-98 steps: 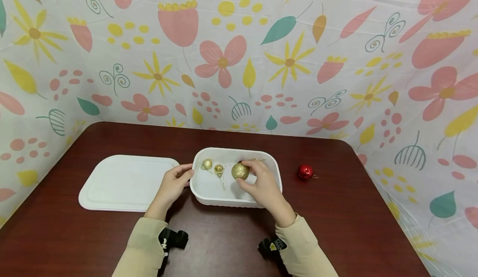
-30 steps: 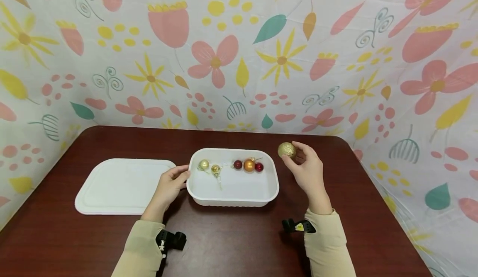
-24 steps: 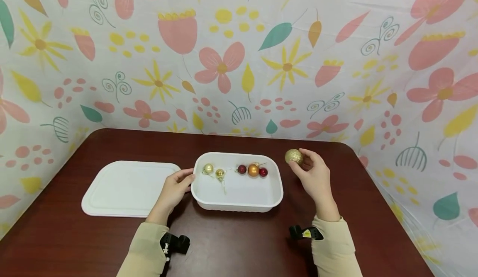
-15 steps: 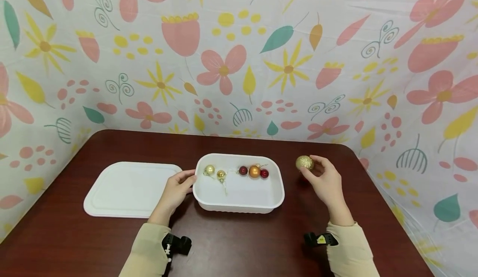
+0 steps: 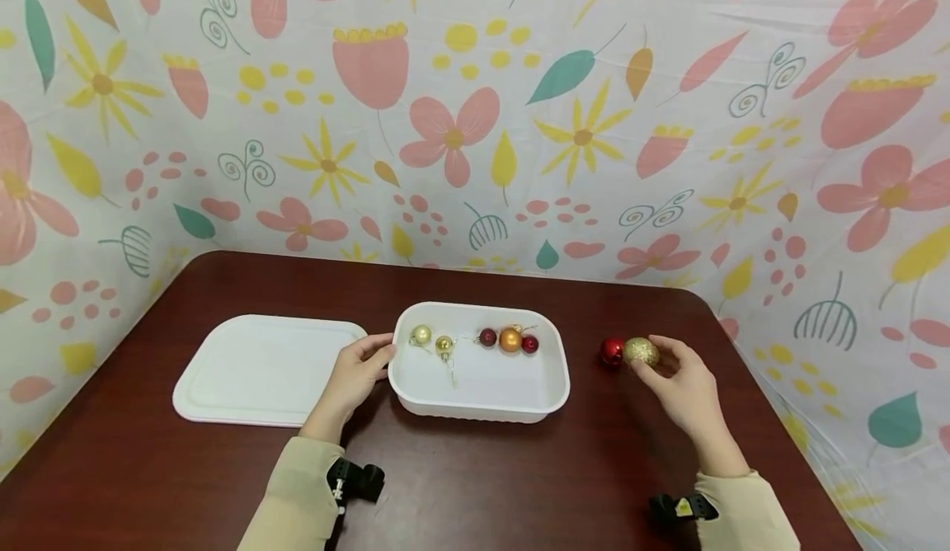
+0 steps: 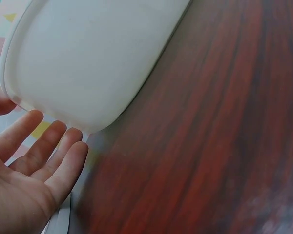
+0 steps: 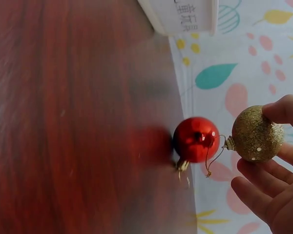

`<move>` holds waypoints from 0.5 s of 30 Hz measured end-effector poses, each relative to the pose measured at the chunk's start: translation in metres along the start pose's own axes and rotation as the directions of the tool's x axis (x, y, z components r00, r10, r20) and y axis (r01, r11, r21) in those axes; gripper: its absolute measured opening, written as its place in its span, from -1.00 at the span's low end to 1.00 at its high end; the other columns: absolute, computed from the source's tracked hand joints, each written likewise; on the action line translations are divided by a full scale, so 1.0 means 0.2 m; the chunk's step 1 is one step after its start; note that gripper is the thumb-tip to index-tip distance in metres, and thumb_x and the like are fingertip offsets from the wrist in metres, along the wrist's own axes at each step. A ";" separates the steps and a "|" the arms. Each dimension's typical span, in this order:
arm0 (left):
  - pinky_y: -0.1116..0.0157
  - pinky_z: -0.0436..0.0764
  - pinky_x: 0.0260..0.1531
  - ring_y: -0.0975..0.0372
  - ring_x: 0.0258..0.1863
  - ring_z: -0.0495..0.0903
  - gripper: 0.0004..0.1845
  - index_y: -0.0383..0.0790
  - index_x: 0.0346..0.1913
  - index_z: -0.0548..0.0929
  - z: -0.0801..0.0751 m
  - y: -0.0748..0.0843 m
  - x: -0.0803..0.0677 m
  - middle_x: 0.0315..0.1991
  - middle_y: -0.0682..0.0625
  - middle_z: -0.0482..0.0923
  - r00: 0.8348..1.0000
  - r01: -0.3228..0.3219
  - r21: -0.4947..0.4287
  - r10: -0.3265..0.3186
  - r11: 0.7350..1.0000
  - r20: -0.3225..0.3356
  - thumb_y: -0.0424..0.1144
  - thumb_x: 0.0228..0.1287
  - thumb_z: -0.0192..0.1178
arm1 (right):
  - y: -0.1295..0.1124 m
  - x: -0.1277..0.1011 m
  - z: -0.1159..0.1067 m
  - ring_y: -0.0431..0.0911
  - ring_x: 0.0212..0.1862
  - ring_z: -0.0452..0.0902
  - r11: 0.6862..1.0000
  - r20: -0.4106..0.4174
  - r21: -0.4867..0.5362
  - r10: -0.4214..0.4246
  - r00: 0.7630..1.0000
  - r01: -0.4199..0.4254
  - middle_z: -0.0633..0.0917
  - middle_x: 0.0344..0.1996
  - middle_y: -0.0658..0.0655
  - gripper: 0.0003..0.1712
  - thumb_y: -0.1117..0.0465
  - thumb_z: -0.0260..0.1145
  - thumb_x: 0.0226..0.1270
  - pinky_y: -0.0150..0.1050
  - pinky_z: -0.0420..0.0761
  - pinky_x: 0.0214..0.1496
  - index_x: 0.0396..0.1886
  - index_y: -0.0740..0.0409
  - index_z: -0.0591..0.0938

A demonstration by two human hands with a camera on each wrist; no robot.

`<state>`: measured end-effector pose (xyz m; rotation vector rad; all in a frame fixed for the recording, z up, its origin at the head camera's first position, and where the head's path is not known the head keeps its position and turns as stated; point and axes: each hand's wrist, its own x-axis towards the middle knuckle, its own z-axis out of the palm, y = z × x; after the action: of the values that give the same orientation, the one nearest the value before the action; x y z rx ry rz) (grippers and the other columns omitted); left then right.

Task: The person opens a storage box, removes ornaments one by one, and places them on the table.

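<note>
My right hand pinches a gold glitter Christmas bauble between thumb and fingers, right of the white container. A shiny red bauble lies on the table directly left of it. In the right wrist view the gold bauble's cap and string loop point toward the red bauble. My left hand holds the left end of the white plastic container, thumb at the rim. In the left wrist view its fingertips are at the container's end wall.
Inside the container, two small gold baubles sit at the left. An orange bauble and two dark red ones are toward its right back. A white lid lies flat on the table to the left. A flower-patterned cloth hangs behind.
My right hand has lifted the gold glitter bauble out of the container, carried it right and lowered it beside the red bauble. The left hand has stayed at the container's left end.
</note>
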<state>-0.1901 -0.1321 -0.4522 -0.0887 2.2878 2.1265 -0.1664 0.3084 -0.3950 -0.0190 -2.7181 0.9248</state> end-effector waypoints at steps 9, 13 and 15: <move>0.36 0.69 -0.16 0.02 0.03 0.57 -0.63 -0.34 0.14 0.55 -0.01 0.01 0.01 0.08 -0.30 0.55 1.000 0.008 0.007 -0.008 1.000 0.008 -0.23 0.36 0.11 | 0.04 -0.02 -0.03 0.07 -0.11 0.60 0.999 0.008 -0.043 0.017 1.000 -0.017 0.63 -0.03 0.37 -0.40 0.01 0.35 0.22 -0.61 0.45 -0.35 0.15 0.26 0.47; 0.37 0.69 -0.17 0.04 0.01 0.58 -0.64 -0.35 0.13 0.55 -0.01 0.01 0.01 0.07 -0.30 0.55 1.000 0.013 0.005 -0.013 1.000 0.005 -0.25 0.35 0.11 | 0.07 -0.02 -0.04 0.15 -0.09 0.58 0.997 0.018 -0.068 0.021 1.000 -0.020 0.62 -0.05 0.38 -0.41 0.03 0.35 0.21 -0.56 0.44 -0.33 0.13 0.29 0.46; 0.37 0.69 -0.17 0.05 0.01 0.58 -0.65 -0.35 0.13 0.55 -0.01 0.01 0.00 0.07 -0.30 0.55 1.000 0.018 0.007 -0.018 1.000 0.004 -0.25 0.35 0.11 | 0.08 -0.02 -0.04 0.18 -0.07 0.58 0.996 0.029 -0.080 0.028 0.999 -0.026 0.62 -0.05 0.38 -0.41 0.04 0.35 0.22 -0.45 0.47 -0.28 0.13 0.30 0.45</move>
<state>-0.1911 -0.1331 -0.4501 -0.1045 2.2837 2.1080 -0.1616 0.3253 -0.3988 -0.0580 -2.7879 0.8294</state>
